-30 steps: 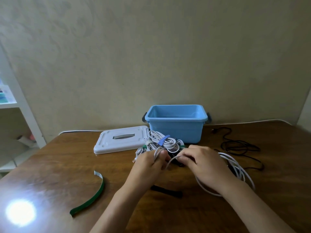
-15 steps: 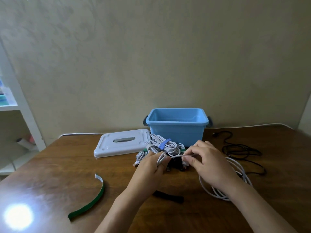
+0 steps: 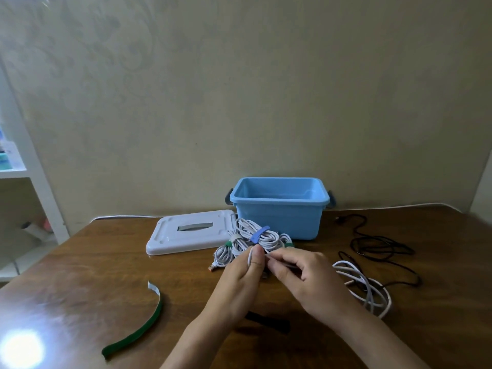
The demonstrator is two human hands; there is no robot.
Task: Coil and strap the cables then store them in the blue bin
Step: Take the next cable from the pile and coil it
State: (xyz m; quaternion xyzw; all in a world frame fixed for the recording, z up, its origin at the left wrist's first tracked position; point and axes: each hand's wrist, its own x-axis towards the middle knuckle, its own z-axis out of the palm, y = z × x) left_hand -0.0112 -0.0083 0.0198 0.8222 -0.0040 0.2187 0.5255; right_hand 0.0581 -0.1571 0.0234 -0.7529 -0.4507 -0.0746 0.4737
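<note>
Since the earlier frame the right hand (image 3: 300, 278) has closed toward the left hand (image 3: 241, 275); both pinch the white cable (image 3: 366, 284), trailing toward 4 o'clock. Blue bin (image 3: 279, 218) stands at 12 o'clock.

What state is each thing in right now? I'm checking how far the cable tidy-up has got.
Blue bin: open, looks empty.
White lid: off, flat on table.
Strapped white cable bundles: coiled, on table.
Loose white cable: unstrapped, one end held by both hands.
Black cable: loose, uncoiled.
Green strap: unused.
Black strap: unused.
Left hand: gripping cable.
Right hand: pinching cable.
</note>
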